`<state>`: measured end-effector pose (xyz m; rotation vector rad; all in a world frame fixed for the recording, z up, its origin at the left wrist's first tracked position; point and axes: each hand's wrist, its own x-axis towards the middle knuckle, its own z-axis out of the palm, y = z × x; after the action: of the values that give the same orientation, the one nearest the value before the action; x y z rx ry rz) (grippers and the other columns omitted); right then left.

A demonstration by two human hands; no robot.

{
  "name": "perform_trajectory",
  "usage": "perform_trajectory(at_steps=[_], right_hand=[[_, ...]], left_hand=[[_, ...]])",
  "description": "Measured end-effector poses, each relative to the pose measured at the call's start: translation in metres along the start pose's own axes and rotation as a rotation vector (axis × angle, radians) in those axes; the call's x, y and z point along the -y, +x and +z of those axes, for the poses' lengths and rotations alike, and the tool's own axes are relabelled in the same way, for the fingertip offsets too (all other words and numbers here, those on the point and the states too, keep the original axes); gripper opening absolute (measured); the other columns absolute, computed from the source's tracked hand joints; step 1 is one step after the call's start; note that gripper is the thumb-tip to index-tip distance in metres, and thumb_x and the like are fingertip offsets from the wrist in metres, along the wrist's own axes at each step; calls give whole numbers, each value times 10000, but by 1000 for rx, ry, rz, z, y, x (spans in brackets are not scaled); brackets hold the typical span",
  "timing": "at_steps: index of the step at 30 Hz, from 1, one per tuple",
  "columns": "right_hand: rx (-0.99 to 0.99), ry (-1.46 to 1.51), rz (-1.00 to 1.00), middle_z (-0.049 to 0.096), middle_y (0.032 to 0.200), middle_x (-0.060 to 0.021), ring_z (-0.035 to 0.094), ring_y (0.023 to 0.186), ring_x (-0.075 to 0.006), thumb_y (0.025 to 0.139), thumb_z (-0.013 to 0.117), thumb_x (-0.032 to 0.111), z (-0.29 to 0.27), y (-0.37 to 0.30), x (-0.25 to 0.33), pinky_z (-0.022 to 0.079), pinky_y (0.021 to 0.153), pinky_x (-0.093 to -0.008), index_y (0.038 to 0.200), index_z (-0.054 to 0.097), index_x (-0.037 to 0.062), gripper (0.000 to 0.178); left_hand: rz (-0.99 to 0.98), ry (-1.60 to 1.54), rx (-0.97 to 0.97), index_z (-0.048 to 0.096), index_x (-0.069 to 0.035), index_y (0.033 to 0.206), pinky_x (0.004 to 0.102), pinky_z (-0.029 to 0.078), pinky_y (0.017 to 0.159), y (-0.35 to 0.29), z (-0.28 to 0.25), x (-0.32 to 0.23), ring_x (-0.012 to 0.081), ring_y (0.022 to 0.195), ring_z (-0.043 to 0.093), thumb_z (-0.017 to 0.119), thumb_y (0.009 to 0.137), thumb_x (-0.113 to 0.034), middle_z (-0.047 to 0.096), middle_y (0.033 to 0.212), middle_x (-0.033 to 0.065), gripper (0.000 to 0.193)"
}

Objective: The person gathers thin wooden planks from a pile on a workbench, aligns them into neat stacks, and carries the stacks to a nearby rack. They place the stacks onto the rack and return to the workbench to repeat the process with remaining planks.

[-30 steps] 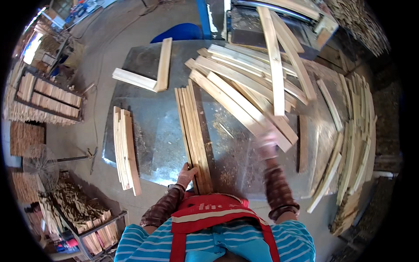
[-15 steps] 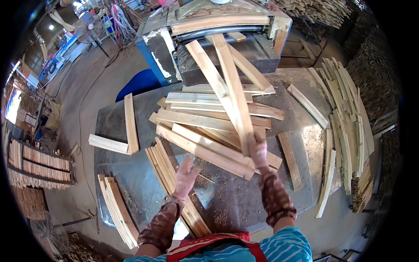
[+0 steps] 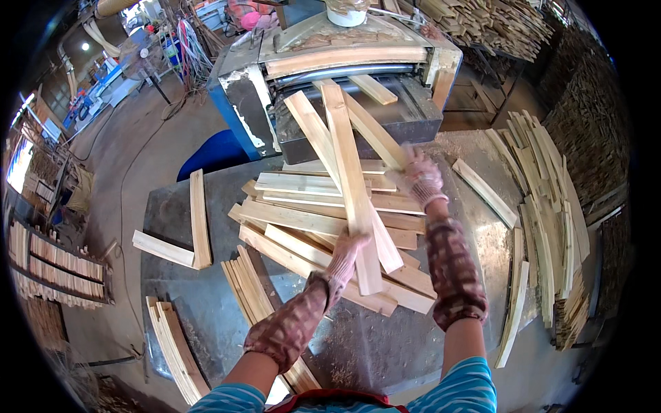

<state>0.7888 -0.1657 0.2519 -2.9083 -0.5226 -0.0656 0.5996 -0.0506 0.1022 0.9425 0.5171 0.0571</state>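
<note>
My left hand [image 3: 349,253], in a pale knit glove, is closed round the near part of a long wooden board [image 3: 346,151]. That board crosses over a second board [image 3: 313,131] that slants beneath it. At the near end of a third slanting board [image 3: 375,134], my right hand [image 3: 421,176], gloved too and blurred, is closed on the wood. Below these boards lies a loose pile of wooden boards [image 3: 296,219] on the dark metal table [image 3: 385,344]. A short board [image 3: 374,89] sticks out from under the roller of the machine [image 3: 241,110].
Stacked strips [image 3: 249,286] lie left of my left forearm, with another bundle [image 3: 175,347] at the table's left edge. Two boards meet in an angle [image 3: 200,220] at left. Single boards [image 3: 484,191] and a long heap of slats [image 3: 551,206] lie at right.
My right hand has let go of the long board and moved up to the third board's end. My left hand has risen from the table onto the long board. The short board protrudes farther from the machine.
</note>
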Motion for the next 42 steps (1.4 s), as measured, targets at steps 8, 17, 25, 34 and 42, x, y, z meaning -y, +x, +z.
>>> perform_trajectory(at_steps=[8, 17, 25, 34, 42], right_hand=[[151, 102, 39, 579, 1323, -215, 611, 1174, -403, 826, 713, 350, 20, -33, 19, 526, 950, -492, 1525, 275, 173, 843], [313, 964, 99, 720, 1031, -180, 713, 919, -321, 823, 753, 357, 58, -174, 15, 571, 767, -403, 1499, 388, 111, 806], [463, 344, -184, 604, 1204, -321, 697, 967, -395, 875, 582, 660, 86, -362, 127, 580, 756, -467, 1557, 136, -46, 1078], [613, 145, 0, 456, 1505, -141, 497, 1325, -334, 806, 732, 560, 97, -314, 100, 414, 1089, -382, 1551, 282, 102, 984], [392, -211, -36, 246, 1609, -231, 245, 1478, -410, 817, 628, 685, 149, -289, 8, 197, 1203, -519, 1566, 203, 11, 1093]], left_hand=[[139, -124, 136, 442, -58, 1373, 387, 544, 892, 68, 0, 16, 212, 1026, 637, 801, 791, -99, 645, 1162, 86, 685], [53, 42, 266, 638, -37, 1252, 272, 559, 718, -19, -58, -6, 134, 832, 662, 716, 906, -261, 698, 972, 74, 419], [-39, 196, 20, 333, 0, 1497, 387, 561, 943, -163, -101, -23, 291, 1107, 625, 767, 845, -191, 604, 1249, 180, 806], [62, 246, -246, 416, 20, 1467, 350, 519, 957, -332, -230, -29, 217, 1052, 640, 815, 764, -169, 638, 1242, 146, 829], [267, 186, -579, 481, -25, 1425, 329, 529, 901, -392, -320, 65, 199, 1065, 641, 800, 773, -71, 662, 1186, 55, 727]])
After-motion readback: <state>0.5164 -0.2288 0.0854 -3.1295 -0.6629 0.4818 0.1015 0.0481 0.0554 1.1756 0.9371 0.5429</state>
